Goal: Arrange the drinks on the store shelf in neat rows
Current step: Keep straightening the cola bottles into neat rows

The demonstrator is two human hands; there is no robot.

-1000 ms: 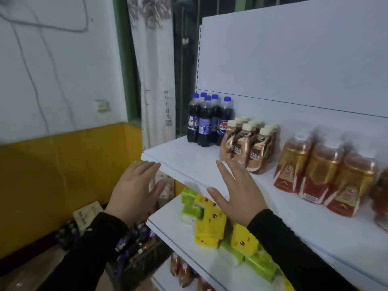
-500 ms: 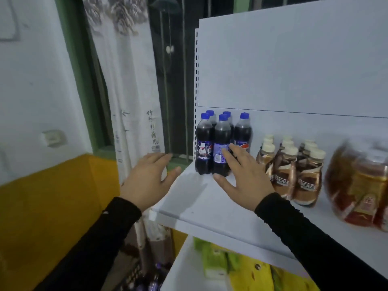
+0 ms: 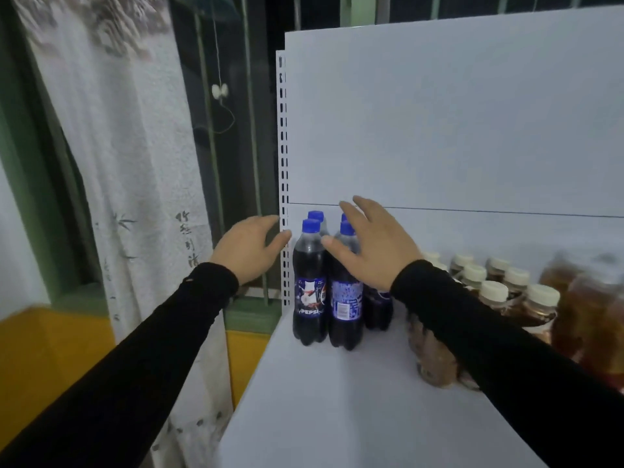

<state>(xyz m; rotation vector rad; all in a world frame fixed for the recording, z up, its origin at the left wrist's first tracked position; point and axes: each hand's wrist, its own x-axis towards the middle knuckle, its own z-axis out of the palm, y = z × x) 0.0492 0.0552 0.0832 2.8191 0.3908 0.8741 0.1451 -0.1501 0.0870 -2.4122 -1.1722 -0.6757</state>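
Note:
Several dark Pepsi bottles (image 3: pixel 310 285) with blue caps stand in a tight cluster at the back left corner of the white shelf (image 3: pixel 337 400). My right hand (image 3: pixel 374 244) is spread open over the tops of the right-hand bottles, its thumb against one bottle's neck. My left hand (image 3: pixel 248 248) hovers open just left of the cluster, by the shelf's slotted upright (image 3: pixel 283 163), its fingers loosely bent and holding nothing. To the right stand several brown coffee bottles (image 3: pixel 489 292) with cream caps, partly hidden by my right sleeve.
Blurred amber tea bottles (image 3: pixel 594 309) crowd the far right of the shelf. A white back panel (image 3: pixel 456 123) closes the shelf behind. Left of the shelf hang a patterned curtain (image 3: pixel 118 146) and a yellow-painted wall (image 3: pixel 50 359).
Both hands rose and reached forward to the Pepsi cluster; the right hand went from the bottle's side to over the caps. The view moved closer and left.

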